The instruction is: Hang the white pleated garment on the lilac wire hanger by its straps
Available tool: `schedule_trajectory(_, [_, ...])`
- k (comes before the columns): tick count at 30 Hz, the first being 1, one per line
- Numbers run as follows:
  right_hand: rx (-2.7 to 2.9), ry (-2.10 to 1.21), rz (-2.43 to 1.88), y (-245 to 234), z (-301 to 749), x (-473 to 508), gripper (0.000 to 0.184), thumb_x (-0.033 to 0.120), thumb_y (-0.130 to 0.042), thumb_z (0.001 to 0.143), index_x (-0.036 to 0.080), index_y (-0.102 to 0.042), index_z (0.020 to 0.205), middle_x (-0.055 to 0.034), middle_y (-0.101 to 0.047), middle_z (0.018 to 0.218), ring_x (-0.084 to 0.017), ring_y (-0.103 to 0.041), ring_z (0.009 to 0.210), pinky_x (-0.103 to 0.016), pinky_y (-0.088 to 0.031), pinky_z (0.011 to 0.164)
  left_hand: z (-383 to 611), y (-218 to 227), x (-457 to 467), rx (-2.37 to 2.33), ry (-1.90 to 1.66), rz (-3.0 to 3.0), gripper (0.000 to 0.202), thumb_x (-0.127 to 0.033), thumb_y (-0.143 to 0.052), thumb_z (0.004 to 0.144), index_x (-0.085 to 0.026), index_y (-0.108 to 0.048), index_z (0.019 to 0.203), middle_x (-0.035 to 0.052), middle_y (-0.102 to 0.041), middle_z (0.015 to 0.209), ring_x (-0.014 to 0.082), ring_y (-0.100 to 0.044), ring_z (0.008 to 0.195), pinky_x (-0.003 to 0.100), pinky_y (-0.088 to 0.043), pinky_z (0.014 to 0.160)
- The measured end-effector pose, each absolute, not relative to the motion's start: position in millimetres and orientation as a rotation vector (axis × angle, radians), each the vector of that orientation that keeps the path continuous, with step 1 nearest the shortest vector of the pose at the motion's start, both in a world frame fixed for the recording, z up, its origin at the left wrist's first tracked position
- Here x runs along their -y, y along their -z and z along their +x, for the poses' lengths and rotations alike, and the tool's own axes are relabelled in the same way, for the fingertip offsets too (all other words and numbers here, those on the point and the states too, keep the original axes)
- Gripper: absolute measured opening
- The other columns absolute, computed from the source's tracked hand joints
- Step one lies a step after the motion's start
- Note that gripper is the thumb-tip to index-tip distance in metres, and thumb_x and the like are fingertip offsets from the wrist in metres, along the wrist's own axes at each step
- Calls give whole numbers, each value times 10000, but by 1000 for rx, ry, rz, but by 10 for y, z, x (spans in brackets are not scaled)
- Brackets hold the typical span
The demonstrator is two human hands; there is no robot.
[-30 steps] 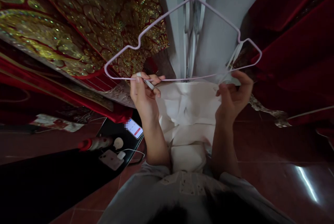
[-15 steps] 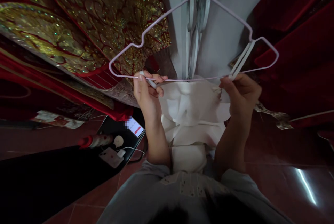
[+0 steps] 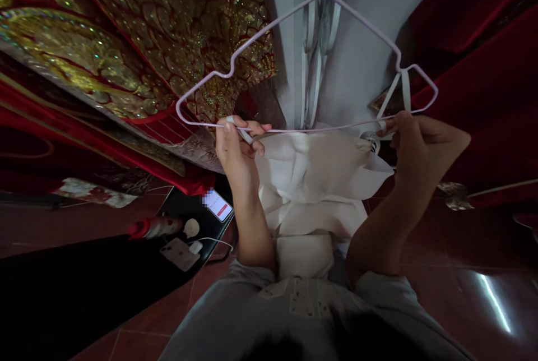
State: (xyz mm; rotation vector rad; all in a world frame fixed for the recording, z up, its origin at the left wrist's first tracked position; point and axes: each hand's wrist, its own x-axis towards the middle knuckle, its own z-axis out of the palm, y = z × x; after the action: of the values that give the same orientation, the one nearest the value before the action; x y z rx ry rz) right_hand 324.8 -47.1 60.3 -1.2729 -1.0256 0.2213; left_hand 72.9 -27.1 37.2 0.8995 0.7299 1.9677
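Observation:
A pale pink clothes hanger (image 3: 269, 23) hangs in front of me, its hook cut off by the top edge. My left hand (image 3: 240, 145) is closed around the left part of its bottom bar, with a white strap (image 3: 244, 136) between the fingers. My right hand (image 3: 414, 137) pinches another white strap (image 3: 406, 91), which is looped over the hanger's right notch and spread into two strands. Below the bar hangs a cream-white garment (image 3: 311, 165), loosely folded down towards my lap. How the straps join the garment is hidden by my fingers.
Gold-sequinned red garments (image 3: 202, 24) hang at the left, dark red cloth (image 3: 483, 92) at the right. A grey metal lattice (image 3: 315, 41) stands behind the hanger. On a black table (image 3: 84, 288) lie two phones (image 3: 180, 253), a charger (image 3: 195, 246) and a red-capped bottle (image 3: 155, 227).
My right hand has moved outward to the right and pulled its strap apart over the hanger's notch. The hanger's right end has shifted slightly inward. My left hand stays put.

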Motion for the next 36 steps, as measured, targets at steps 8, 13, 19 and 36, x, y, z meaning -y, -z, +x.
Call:
schedule_trajectory(8, [1103,-369,-1020,-883,3269,326,130,209,-712,814,181,-822,751,9,-668,603,-65,-458,478,-241,-268,466,754,-364,276,-690,-1986,878,364,-516,-762,1081,-218,-620,928,-1,-653,742,152,-768,771,135,-404,448])
schedule_trajectory(13, [1034,-409,-802,-670,3612,-51,319,200,-696,880,227,-873,1145,-54,-772,1010,-52,-501,562,-224,-271,493,740,-332,277,-645,-1975,928,387,-554,-832,1018,-224,-645,939,7,-670,754,166,-777,791,150,-423,449])
schedule_trajectory(19, [713,-99,-891,-156,3510,312,377,195,-638,777,266,-849,1081,-55,-775,1022,-77,-443,540,-240,-269,440,765,-348,259,-751,-1964,930,408,-597,-747,1062,-234,-606,939,18,-685,776,184,-787,794,178,-426,449])
schedule_trajectory(36, [1470,-503,-1114,-255,2999,551,361,396,-726,1004,389,-683,1363,-33,-696,1367,-120,-494,687,-370,-519,739,169,-199,219,-1073,-2390,979,121,-134,-737,1072,-224,-800,1121,8,-849,1177,297,-765,1296,241,-491,610])
